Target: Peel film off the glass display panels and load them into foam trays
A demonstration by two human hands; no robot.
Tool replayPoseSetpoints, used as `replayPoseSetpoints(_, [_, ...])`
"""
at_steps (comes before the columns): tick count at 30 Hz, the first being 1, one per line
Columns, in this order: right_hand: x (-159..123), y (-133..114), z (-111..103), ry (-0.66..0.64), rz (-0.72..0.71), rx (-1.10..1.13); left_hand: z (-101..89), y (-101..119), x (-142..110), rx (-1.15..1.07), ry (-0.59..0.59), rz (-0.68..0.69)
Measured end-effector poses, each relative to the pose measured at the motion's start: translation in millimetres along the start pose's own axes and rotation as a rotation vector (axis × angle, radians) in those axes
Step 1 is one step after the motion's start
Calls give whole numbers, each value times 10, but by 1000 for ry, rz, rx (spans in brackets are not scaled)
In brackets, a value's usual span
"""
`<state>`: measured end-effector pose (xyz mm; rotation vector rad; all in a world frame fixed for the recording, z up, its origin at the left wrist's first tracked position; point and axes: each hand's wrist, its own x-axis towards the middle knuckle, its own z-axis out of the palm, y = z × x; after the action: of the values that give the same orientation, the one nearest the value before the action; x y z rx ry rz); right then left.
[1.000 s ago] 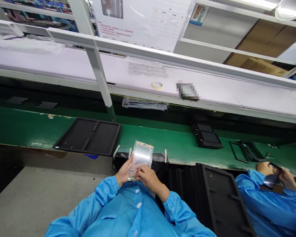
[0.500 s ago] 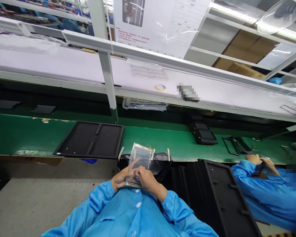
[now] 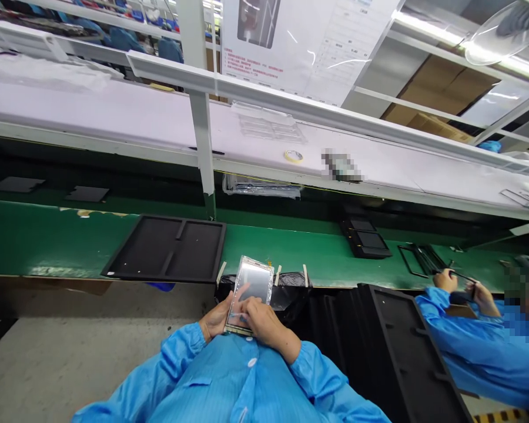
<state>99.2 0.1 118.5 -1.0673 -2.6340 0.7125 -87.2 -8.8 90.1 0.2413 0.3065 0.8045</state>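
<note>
A flat display panel (image 3: pixel 256 278) with a shiny metallic edge is tilted in front of my chest, its glossy face reflecting fingers. My left hand (image 3: pixel 217 318) grips it along the left side, near the bottom. Over the lower right of the panel, my right hand (image 3: pixel 265 320) has its fingers bent together at the surface; whatever is between the fingertips is too small to make out. Just beyond the panel, a black plastic bag (image 3: pixel 286 294) hangs from the bench edge, with pale tape strips above it.
A black divided tray (image 3: pixel 194 249) lies on the green bench (image 3: pixel 273 238) to the left. Black stacked trays (image 3: pixel 409 335) stand at my right. Further right, a co-worker's hands (image 3: pixel 485 298) hold a dark part near black frames (image 3: pixel 417 258). A tape roll (image 3: pixel 293 156) sits on the shelf.
The view has shifted slightly, and the panel's face now looks brighter. My hands keep nearly the same hold. The co-worker's hands have moved apart and raised a dark part.
</note>
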Motion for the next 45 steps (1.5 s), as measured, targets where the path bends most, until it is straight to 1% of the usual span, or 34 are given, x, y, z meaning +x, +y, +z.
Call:
replayPoseSetpoints(1, [12, 19, 0, 19, 60, 94, -5, 1, -10, 59, -8, 9])
replayPoseSetpoints(3, [58, 85, -45, 74, 200, 355, -15, -9, -28, 194, -14, 33])
replayPoseSetpoints(4, [88, 144, -108, 127, 269, 503, -17, -17, -37, 249, -17, 36])
replayPoseSetpoints(5, [116, 227, -208, 211, 331, 649, -18, -26, -47, 289, -22, 30])
replayPoseSetpoints(6, [133, 335, -351, 340, 385, 775, -18, -35, -60, 317, -31, 25])
replayPoseSetpoints(7, [132, 470, -535, 512, 428, 874, -15, -42, -77, 337, -36, 22])
replayPoseSetpoints(8, [104, 624, -752, 717, 457, 939, -10, -47, -98, 351, -34, 22])
replayPoseSetpoints(9, [46, 792, -988, 942, 469, 959, -2, -48, -121, 360, -22, 21])
replayPoseSetpoints(11, [-154, 1121, -1437, 1340, 442, 880, 24, -39, -171, 376, 41, 27])
replayPoseSetpoints(12, [-279, 1257, -1608, 1497, 444, 765, 43, -29, -193, 389, 90, 38])
replayPoseSetpoints(13, [-402, 1359, -1721, 1565, 477, 615, 66, -17, -210, 408, 144, 53])
replayPoseSetpoints(14, [-509, 1419, -1766, 1557, 522, 467, 92, -5, -220, 432, 197, 73])
replayPoseSetpoints(15, [-588, 1436, -1744, 1474, 569, 354, 119, 6, -224, 455, 243, 97])
replayPoseSetpoints(16, [-630, 1410, -1660, 1331, 601, 309, 146, 14, -221, 468, 279, 122])
replayPoseSetpoints(17, [-631, 1348, -1530, 1165, 606, 342, 171, 17, -212, 470, 303, 143])
replayPoseSetpoints(19, [-526, 1156, -1201, 861, 547, 577, 208, 7, -182, 458, 326, 167])
replayPoseSetpoints(20, [-438, 1048, -1040, 746, 504, 724, 220, -4, -165, 451, 330, 167])
replayPoseSetpoints(22, [-245, 855, -795, 596, 434, 972, 232, -34, -135, 449, 330, 154])
replayPoseSetpoints(24, [-91, 727, -673, 522, 393, 1142, 235, -66, -115, 461, 326, 137])
replayPoseSetpoints(26, [-1, 663, -629, 482, 377, 1291, 237, -93, -107, 476, 328, 135])
replayPoseSetpoints(28, [40, 631, -585, 480, 380, 1433, 243, -115, -109, 482, 331, 146])
replayPoseSetpoints(30, [57, 605, -482, 472, 403, 1517, 254, -130, -126, 483, 319, 156])
replayPoseSetpoints(32, [52, 584, -310, 402, 439, 1481, 272, -135, -160, 479, 278, 155])
replayPoseSetpoints(34, [8, 579, -103, 256, 441, 1333, 292, -136, -208, 452, 220, 142])
replayPoseSetpoints(36, [-87, 597, 84, 142, 407, 1182, 305, -140, -259, 409, 204, 145])
replayPoseSetpoints(37, [-150, 609, 154, 109, 392, 1141, 304, -146, -282, 384, 234, 155])
replayPoseSetpoints(39, [-287, 624, 232, 60, 373, 1127, 282, -164, -318, 338, 362, 186])
replayPoseSetpoints(41, [-402, 604, 231, -4, 338, 1136, 234, -183, -346, 308, 497, 216])
replayPoseSetpoints(42, [-442, 580, 212, -52, 315, 1134, 201, -189, -362, 303, 538, 223])
replayPoseSetpoints(43, [-467, 547, 190, -92, 289, 1127, 165, -191, -382, 304, 559, 222])
replayPoseSetpoints(45, [-482, 478, 162, -131, 255, 1125, 87, -177, -437, 316, 565, 189])
